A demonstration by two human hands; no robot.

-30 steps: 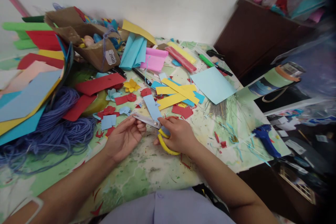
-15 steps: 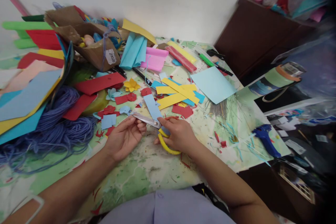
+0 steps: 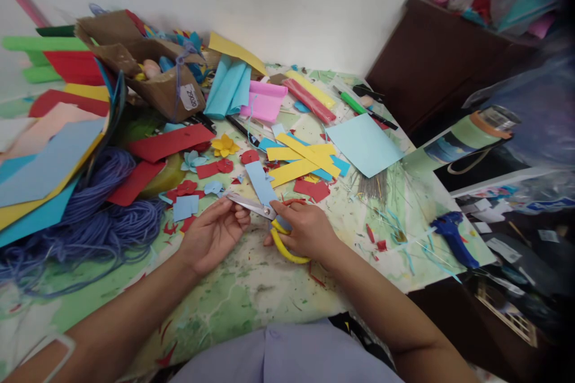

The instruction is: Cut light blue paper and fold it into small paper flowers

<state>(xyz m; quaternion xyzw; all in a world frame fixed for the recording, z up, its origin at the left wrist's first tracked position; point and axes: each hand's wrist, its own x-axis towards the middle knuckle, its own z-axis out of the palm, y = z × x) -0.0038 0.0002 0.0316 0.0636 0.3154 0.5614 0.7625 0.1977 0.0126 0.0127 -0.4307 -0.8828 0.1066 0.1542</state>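
My right hand [image 3: 308, 230] is closed round the yellow handles of a pair of scissors [image 3: 254, 206], whose blades point left. At the blade tips, my left hand [image 3: 218, 230] is curled with thumb and fingers pinched together; what they hold is too small to make out. A light blue paper strip [image 3: 260, 182] lies just beyond the blades. Close by are a blue paper square [image 3: 185, 207], small red paper pieces [image 3: 187, 188], a yellow paper flower [image 3: 225, 145] and crossed yellow strips [image 3: 300, 158].
Purple yarn [image 3: 108, 221] and a stack of coloured paper [image 3: 54, 149] fill the left side. Behind stands a brown paper bag [image 3: 157, 81]. Toward the right are a pale blue sheet [image 3: 363, 143], thin wires [image 3: 372, 187], a blue glue gun [image 3: 451, 236] and a bottle [image 3: 467, 137].
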